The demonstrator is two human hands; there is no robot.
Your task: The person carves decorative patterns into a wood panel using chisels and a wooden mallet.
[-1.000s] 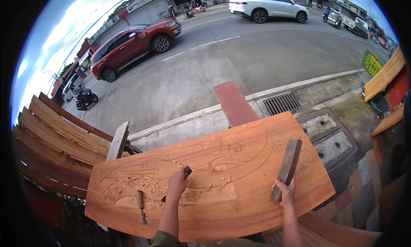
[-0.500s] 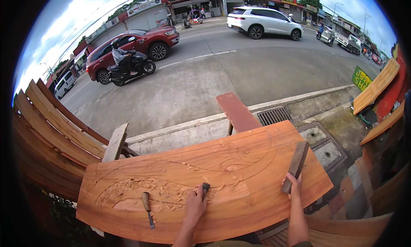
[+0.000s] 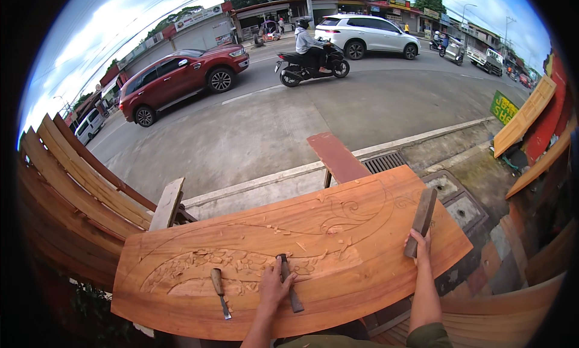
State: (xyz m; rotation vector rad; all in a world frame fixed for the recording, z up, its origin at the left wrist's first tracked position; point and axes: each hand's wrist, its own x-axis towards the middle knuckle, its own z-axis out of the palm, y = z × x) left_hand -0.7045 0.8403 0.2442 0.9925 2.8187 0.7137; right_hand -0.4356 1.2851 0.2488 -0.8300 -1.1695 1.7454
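In front of me lies a broad reddish wooden panel (image 3: 338, 281) with carved scrolls and a leafy band, strewn with chips. My left hand (image 3: 273, 284) is closed round a dark chisel (image 3: 294, 301), whose broad flat end points toward me, low over or touching the panel. Left of that hand, a second chisel (image 3: 218, 283) with a wooden handle lies on the panel, its metal blade toward me. My right hand (image 3: 420, 245) grips the near end of a long dark wooden block (image 3: 424, 212), held over the panel's right part.
Wooden boards (image 3: 78, 173) stand on the left. A pale plank (image 3: 167, 204) and a reddish-brown board (image 3: 338, 158) stick out beyond the panel. A drain grate (image 3: 385, 162) lies past it. On the road are a red car (image 3: 187, 79), a motorcycle rider (image 3: 309, 46) and a white car (image 3: 368, 34).
The chisel in my left hand has turned, so its flat end now shows toward me. The motorcycle has moved right along the road. My right hand still holds the block.
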